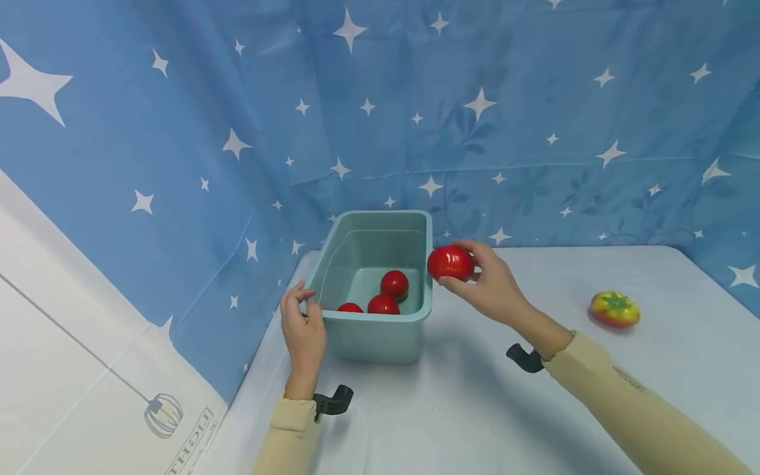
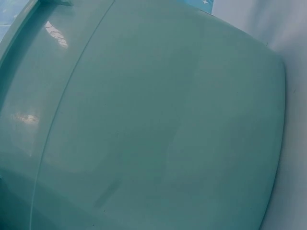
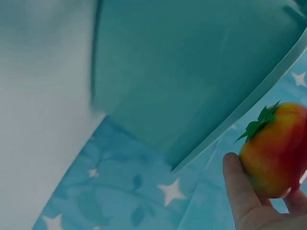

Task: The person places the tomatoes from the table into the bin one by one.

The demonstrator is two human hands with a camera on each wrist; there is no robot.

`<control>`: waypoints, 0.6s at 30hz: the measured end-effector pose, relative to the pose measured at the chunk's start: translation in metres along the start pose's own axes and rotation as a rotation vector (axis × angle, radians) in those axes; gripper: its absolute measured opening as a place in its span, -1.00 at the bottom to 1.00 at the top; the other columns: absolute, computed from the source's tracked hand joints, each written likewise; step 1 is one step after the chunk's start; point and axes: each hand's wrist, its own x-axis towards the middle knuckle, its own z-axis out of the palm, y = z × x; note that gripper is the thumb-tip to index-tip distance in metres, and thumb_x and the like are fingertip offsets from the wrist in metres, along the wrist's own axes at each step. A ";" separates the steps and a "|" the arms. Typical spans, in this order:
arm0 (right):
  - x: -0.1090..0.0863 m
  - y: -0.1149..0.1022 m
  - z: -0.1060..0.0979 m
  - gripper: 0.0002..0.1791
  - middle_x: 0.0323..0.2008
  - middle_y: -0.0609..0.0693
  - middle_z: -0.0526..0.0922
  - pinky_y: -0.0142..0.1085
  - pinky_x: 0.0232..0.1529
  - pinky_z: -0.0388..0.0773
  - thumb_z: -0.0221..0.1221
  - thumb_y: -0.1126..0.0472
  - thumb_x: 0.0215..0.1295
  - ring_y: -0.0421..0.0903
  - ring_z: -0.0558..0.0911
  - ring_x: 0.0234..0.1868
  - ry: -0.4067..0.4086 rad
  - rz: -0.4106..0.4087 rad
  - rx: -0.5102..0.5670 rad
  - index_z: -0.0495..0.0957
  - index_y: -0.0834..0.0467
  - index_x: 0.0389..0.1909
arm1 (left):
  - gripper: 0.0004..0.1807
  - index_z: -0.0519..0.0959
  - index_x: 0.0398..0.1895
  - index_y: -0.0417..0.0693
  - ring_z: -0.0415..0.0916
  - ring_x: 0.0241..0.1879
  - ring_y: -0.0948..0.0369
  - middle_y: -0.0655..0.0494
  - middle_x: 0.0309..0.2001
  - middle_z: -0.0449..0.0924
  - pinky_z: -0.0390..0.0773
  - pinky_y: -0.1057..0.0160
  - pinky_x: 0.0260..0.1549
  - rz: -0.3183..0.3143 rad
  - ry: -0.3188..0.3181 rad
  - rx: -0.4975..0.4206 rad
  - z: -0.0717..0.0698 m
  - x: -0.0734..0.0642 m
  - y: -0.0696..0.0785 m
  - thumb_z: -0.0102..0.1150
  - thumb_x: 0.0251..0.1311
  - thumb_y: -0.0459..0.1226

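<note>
My right hand [image 1: 491, 289] grips a tomato [image 1: 449, 263] between thumb and fingers, just outside the right rim of a blue-green plastic bin [image 1: 419, 314]. The held tomato looks glossy red from above; in the right wrist view it shows orange and yellow sides with a green leafy top. At the bin's near left corner, my left hand [image 1: 305, 333] holds the rim with its fingers bent over the edge. Three red tomatoes lie inside the bin, one [image 1: 394, 284] farther back and two partly hidden by the near wall. Only the bin's outer wall [image 2: 158, 115] fills most of the left wrist view.
Another red-yellow tomato with a green star-shaped top [image 1: 615, 310] lies on the white-covered table [image 1: 475, 415] at the right. A blue curtain with white stars [image 1: 534, 132] hangs behind the table and along its left side.
</note>
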 end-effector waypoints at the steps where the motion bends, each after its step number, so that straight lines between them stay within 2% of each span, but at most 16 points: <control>1: 0.002 -0.005 0.003 -0.09 0.26 0.13 0.37 0.04 -0.06 0.59 0.48 0.17 -0.04 0.15 0.42 0.21 -0.011 -0.005 0.011 0.26 0.12 0.37 | -0.74 0.48 -0.09 -0.31 0.42 -0.28 0.07 -0.12 0.25 0.40 0.30 0.23 -0.40 -0.002 -0.001 0.000 -0.001 0.000 -0.001 -0.22 0.32 -0.41; 9: 0.018 -0.036 0.029 -0.13 0.24 0.04 0.41 -0.04 -0.03 0.59 0.46 0.15 0.01 0.05 0.46 0.18 -0.084 -0.054 0.108 0.28 0.06 0.37 | -0.75 0.47 -0.09 -0.31 0.41 -0.27 0.05 -0.12 0.25 0.39 0.28 0.20 -0.38 -0.005 0.005 0.003 -0.006 0.000 0.000 -0.21 0.32 -0.42; 13: 0.022 -0.043 0.040 -0.16 0.22 0.01 0.41 -0.09 -0.03 0.60 0.44 0.17 0.03 0.00 0.46 0.18 -0.095 -0.072 0.145 0.29 0.04 0.36 | -0.76 0.47 -0.09 -0.32 0.44 -0.14 0.02 -0.13 0.25 0.38 0.28 0.19 -0.36 -0.008 -0.002 -0.007 -0.004 0.001 -0.001 -0.20 0.32 -0.42; 18: 0.025 -0.047 0.053 -0.18 0.20 -0.03 0.41 -0.09 -0.05 0.60 0.43 0.18 0.04 -0.02 0.46 0.16 -0.109 -0.078 0.183 0.29 0.03 0.35 | -0.76 0.47 -0.10 -0.32 0.45 -0.15 -0.02 -0.11 0.25 0.39 0.28 0.20 -0.37 0.005 -0.003 -0.006 0.001 0.001 -0.003 -0.20 0.33 -0.41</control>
